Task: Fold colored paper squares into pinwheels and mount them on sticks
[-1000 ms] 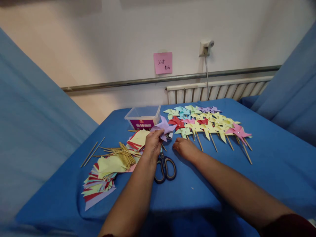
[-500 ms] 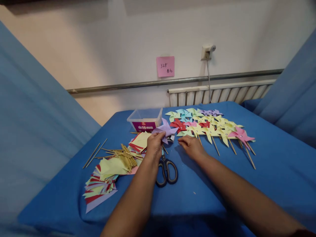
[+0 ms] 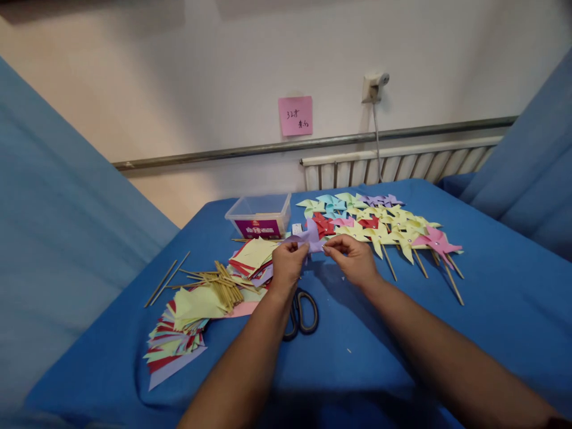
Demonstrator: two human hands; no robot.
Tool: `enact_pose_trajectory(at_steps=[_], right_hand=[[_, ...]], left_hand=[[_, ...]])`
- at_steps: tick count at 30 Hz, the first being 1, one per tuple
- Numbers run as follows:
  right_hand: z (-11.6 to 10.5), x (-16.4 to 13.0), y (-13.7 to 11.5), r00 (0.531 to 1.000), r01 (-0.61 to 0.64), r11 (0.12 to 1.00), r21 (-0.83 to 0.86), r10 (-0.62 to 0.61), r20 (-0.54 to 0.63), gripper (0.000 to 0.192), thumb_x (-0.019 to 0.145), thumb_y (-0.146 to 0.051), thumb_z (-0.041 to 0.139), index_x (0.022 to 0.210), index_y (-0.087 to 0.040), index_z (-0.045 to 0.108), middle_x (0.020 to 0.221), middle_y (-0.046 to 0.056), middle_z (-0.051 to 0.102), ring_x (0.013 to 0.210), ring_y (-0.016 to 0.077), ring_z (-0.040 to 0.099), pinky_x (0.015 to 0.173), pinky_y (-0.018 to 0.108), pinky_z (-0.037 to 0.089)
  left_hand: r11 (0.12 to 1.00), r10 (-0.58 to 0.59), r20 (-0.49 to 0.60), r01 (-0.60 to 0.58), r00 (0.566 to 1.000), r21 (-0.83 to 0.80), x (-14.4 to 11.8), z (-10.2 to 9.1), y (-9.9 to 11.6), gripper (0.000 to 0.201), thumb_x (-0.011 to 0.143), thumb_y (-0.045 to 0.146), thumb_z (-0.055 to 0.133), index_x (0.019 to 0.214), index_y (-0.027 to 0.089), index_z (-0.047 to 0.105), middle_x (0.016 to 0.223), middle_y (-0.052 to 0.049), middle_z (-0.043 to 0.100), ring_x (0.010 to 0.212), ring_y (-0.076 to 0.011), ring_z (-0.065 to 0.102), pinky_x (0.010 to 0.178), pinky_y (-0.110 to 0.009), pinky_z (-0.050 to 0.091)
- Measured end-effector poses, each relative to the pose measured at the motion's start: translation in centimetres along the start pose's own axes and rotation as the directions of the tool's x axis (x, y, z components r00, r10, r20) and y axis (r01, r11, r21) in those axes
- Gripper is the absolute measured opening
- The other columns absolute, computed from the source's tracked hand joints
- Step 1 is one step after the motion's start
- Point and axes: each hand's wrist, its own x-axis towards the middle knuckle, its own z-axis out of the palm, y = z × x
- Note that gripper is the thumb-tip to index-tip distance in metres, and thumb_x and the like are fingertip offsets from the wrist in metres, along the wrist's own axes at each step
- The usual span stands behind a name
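Both hands are up over the blue table [image 3: 491, 310]. The left hand [image 3: 288, 264] pinches the purple pinwheel [image 3: 309, 238] at its near-left edge; the right hand [image 3: 353, 257] has fingertips closed on its right side, possibly on something tiny, I can't tell. Looks like the fastening step: next needs a steady centre and 1 stick from the bamboo sticks [image 3: 223, 285] on the left. Scissors [image 3: 300, 313] lie idle below.

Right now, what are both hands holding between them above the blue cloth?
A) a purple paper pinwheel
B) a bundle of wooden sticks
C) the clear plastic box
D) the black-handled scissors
A: the left hand and right hand both pinch the purple paper pinwheel; the scissors lie untouched below.
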Motion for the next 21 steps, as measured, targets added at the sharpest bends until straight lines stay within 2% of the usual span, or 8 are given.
enact_pose_trajectory(at_steps=[4, 7, 14, 21], right_hand=[[0.1, -0.3, -0.4, 0.988, 0.156, 0.954, -0.255, -0.153, 0.029, 0.012, 0.085, -0.029, 0.06, 0.085, -0.021, 0.069, 0.082, 0.003, 0.072, 0.075, 0.016, 0.066, 0.073, 0.028, 0.05], [0.1, -0.2, -0.4, 0.976, 0.217, 0.909, -0.355, -0.202, 0.08, 0.013, 0.087, -0.025, 0.057, 0.085, -0.02, 0.069, 0.082, 0.002, 0.07, 0.077, 0.0156, 0.064, 0.074, 0.027, 0.048], [0.2, 0.0, 0.3, 0.966, 0.255, 0.898, -0.359, -0.252, 0.057, 0.009, 0.086, -0.024, 0.059, 0.084, -0.022, 0.068, 0.081, 0.002, 0.069, 0.074, 0.0169, 0.064, 0.07, 0.028, 0.048], [0.2, -0.1, 0.5, 0.967, 0.243, 0.915, -0.322, -0.255, 0.007, 0.009, 0.086, -0.023, 0.059, 0.083, -0.023, 0.067, 0.082, 0.002, 0.068, 0.075, 0.0173, 0.064, 0.068, 0.029, 0.049]], left_hand=[[0.993, 0.052, 0.037, -0.056, 0.998, 0.102, -0.5, 0.5, 0.0, 0.021, 0.063, 0.032, 0.072, 0.053, 0.016, 0.064, 0.048, 0.003, 0.05, 0.047, -0.0094, 0.039, 0.047, -0.022, 0.027], [0.992, 0.06, 0.046, -0.065, 0.997, 0.108, -0.8, 0.8, 0.2, 0.02, 0.063, 0.031, 0.072, 0.052, 0.017, 0.063, 0.048, 0.004, 0.048, 0.047, -0.0091, 0.037, 0.047, -0.023, 0.026], [0.996, 0.043, 0.065, -0.048, 0.997, 0.08, -1.5, 1.1, 0.6, 0.022, 0.06, 0.031, 0.073, 0.053, 0.016, 0.059, 0.049, 0.006, 0.044, 0.049, -0.0081, 0.035, 0.048, -0.022, 0.024], [1.0, -0.006, 0.089, 0.005, 0.996, 0.015, -2.0, 1.2, 1.2, 0.023, 0.06, 0.035, 0.074, 0.059, 0.015, 0.063, 0.052, 0.005, 0.049, 0.049, -0.0081, 0.037, 0.048, -0.022, 0.027]])
